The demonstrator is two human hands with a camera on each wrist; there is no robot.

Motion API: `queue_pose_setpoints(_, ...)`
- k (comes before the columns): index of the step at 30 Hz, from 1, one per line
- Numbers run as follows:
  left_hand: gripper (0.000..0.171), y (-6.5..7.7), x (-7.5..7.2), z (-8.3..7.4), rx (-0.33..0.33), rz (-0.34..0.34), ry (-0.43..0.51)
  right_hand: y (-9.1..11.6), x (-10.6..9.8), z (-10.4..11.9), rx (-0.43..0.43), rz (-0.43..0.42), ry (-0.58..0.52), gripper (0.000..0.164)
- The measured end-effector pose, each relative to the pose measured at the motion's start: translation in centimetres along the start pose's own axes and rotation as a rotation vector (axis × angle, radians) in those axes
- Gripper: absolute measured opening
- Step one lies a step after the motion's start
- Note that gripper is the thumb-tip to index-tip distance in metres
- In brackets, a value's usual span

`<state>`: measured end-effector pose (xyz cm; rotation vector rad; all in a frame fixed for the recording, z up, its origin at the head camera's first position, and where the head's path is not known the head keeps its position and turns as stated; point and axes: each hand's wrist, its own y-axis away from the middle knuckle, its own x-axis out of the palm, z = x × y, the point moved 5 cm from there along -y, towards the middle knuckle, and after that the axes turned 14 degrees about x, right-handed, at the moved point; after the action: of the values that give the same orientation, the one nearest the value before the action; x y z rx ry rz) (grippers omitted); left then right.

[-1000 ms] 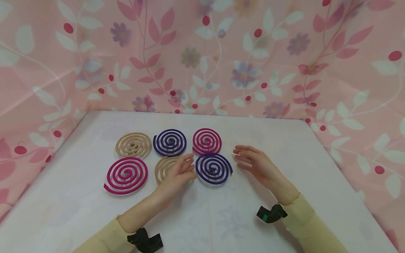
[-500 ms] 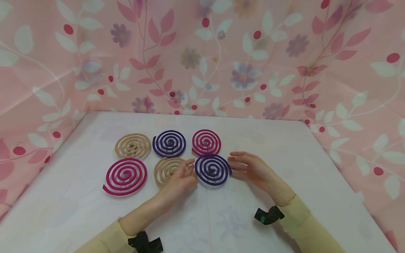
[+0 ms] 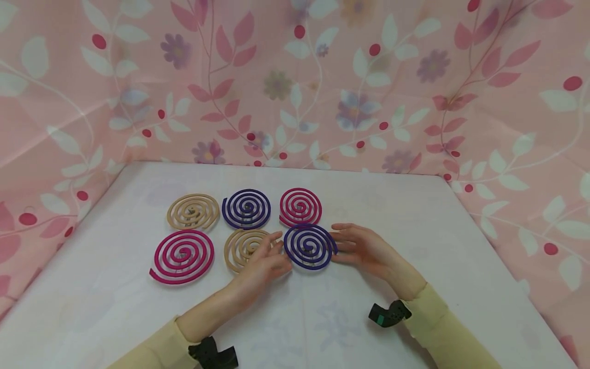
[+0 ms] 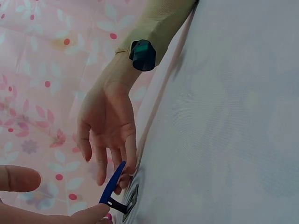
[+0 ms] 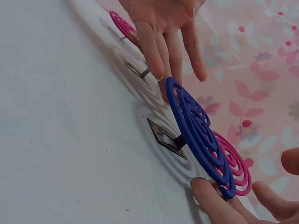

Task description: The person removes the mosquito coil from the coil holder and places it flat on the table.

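A dark blue mosquito coil (image 3: pixel 310 246) sits at the front right of two rows of coils. It is tilted on a small metal stand (image 5: pixel 180 142). My right hand (image 3: pixel 369 251) is at its right edge, fingers loosely extended, the fingertips touching or very near the rim. On its left side my left hand (image 3: pixel 258 271) is held with relaxed fingers close to the rim; contact there is unclear. Behind the left hand, a tan coil (image 3: pixel 235 251) is partly hidden. In the left wrist view the blue coil (image 4: pixel 111 185) appears edge-on between the hands.
A pink coil (image 3: pixel 184 254) lies front left. The back row has a tan coil (image 3: pixel 192 210), a blue coil (image 3: pixel 248 207) and a pink coil (image 3: pixel 300 206), the last close behind the front blue one. A pink floral curtain (image 3: pixel 286 77) borders the white table (image 3: pixel 369 333).
My right hand has moved left to the front blue coil's right edge. My left hand has shifted slightly right and nearer to me. The coils look unmoved.
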<state>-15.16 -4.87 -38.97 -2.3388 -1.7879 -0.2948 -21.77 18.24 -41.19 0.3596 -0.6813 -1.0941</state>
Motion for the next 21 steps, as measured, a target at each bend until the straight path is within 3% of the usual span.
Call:
queue_pose_setpoints(9, 0.075, -0.11, -0.15, -0.08, 0.014, -0.028, 0.131, -0.26, 0.05, 0.02, 0.016, 0.002, -0.003, 0.055)
queue_pose_setpoints(21, 0.073, -0.06, -0.06, -0.35, 0.010, -0.020, 0.135, -0.34, 0.11, -0.23, 0.006, 0.028, -0.013, 0.048)
